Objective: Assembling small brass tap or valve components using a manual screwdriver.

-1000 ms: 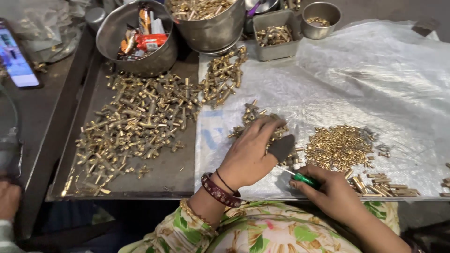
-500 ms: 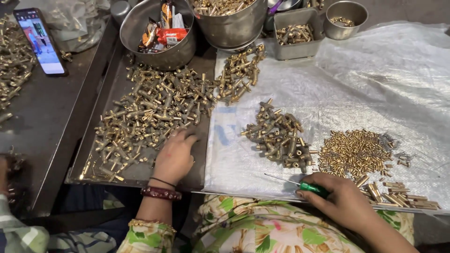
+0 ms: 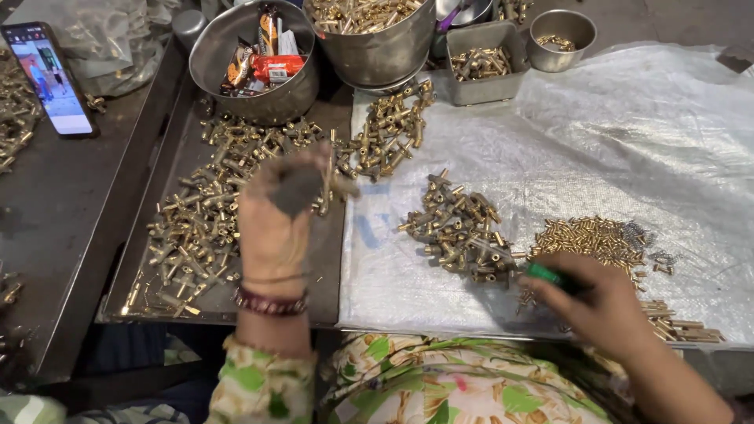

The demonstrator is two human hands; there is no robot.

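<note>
Brass fitting point(image 3: 326, 182) in left hand point(image 3: 275, 224), red pkg point(image 3: 276, 67) behind.

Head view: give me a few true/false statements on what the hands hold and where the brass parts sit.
1. The left hand holds a brass fitting lifted above the dark metal tray. True.
2. The right hand holds a green tool. True.
3. The phone lies on the white plastic sheet. False: it lies on the dark table to the left of the tray.
4. The round bowl with the snack packets is full of brass parts. False: only packets show in it.
</note>
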